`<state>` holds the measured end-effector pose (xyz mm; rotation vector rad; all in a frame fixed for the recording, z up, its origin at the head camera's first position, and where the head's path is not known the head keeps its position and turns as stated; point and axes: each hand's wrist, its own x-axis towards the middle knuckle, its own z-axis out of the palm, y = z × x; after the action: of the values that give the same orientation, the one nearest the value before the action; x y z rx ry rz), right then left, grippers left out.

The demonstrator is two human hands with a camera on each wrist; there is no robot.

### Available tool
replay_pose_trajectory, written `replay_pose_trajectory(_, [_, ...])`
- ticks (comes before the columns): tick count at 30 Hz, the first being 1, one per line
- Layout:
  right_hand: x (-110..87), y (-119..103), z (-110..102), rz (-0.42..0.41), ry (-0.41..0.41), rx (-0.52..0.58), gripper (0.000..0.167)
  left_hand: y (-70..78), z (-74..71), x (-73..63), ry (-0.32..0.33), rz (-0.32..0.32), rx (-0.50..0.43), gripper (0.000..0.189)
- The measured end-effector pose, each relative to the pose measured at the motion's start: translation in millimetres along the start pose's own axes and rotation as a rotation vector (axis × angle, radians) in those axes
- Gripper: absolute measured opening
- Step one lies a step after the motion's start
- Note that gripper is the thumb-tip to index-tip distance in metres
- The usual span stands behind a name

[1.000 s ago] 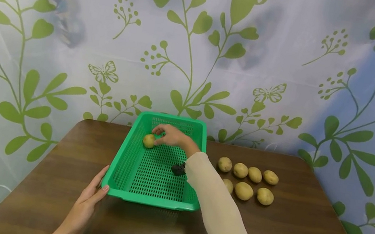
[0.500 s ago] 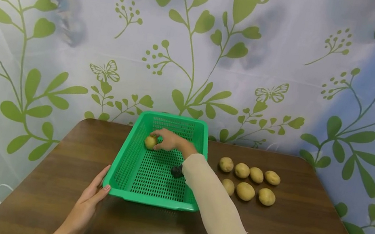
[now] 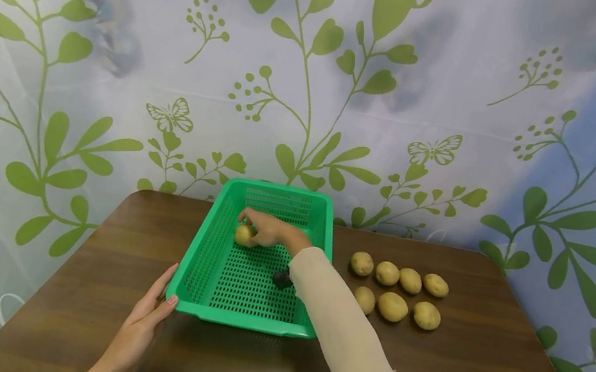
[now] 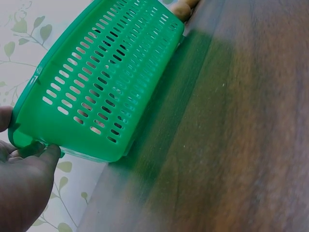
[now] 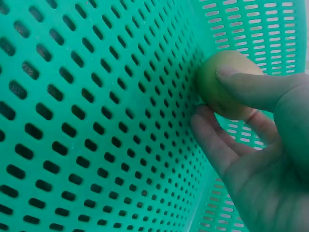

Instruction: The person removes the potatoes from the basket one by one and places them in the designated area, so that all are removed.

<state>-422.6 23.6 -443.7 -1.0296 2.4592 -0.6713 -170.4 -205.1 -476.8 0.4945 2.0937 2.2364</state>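
Observation:
A green perforated plastic basket (image 3: 247, 320) stands on the table. My left hand (image 3: 131, 332) grips its near left corner; in the left wrist view, the thumb and fingers of this hand (image 4: 24, 186) are curled about the rim. Inside the basket, toward the far left, is a single potato (image 3: 243, 236). My right hand (image 3: 270, 230) pinches it between thumb and fingers. The right wrist view has the potato (image 5: 229, 82) against or just above the slotted floor, with the thumb laid across it. Whether it touches the floor I cannot tell.
Right of the basket, several potatoes (image 3: 392, 306) lie in two rows on the brown wooden table (image 3: 479, 371). A small black object (image 3: 282, 279) shows below my right wrist, beside the sleeve (image 3: 344, 336). Behind the table hangs a leaf-patterned curtain (image 3: 205, 67).
The right hand and the potato have shifted slightly toward the near side of the basket. The left hand keeps its hold on the corner, and the potatoes outside lie as before.

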Motion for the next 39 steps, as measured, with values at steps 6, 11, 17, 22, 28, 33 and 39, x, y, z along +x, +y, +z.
replay_pose_trajectory(6, [-0.9, 1, -5, -0.005, -0.070, -0.006, 0.054, -0.6, 0.1, 0.8, 0.006, 0.006, 0.019, 0.061])
replay_pose_trajectory(11, [-5.7, -3, -12, -0.025, -0.089, 0.153, 0.057, -0.7, 0.2, 1.0, 0.012, -0.017, 0.025, 0.061])
replay_pose_trajectory(17, [-11.5, -12, -16, -0.056, -0.137, 0.249, 0.056, 0.3, -0.9, -0.8, 0.035, -0.030, 0.018, 0.063])
replay_pose_trajectory(22, [-19.3, -19, -20, -0.044, -0.151, 0.327, 0.056, -0.6, -0.2, 0.1, 0.032, -0.038, 0.018, 0.063])
replay_pose_trajectory(28, [-31.9, -23, -30, -0.072, -0.132, 0.285, 0.056, -2.3, 0.3, 1.6, 0.019, -0.026, 0.007, 0.063])
replay_pose_trajectory(33, [-44.1, -23, -37, -0.082, -0.140, 0.298, 0.051, -1.9, 0.3, 1.9, 0.010, -0.019, -0.003, 0.063])
replay_pose_trajectory(39, [-57.9, -20, -44, -0.089, -0.119, 0.271, 0.049, -2.2, 0.4, 1.2, 0.002, -0.010, -0.007, 0.063])
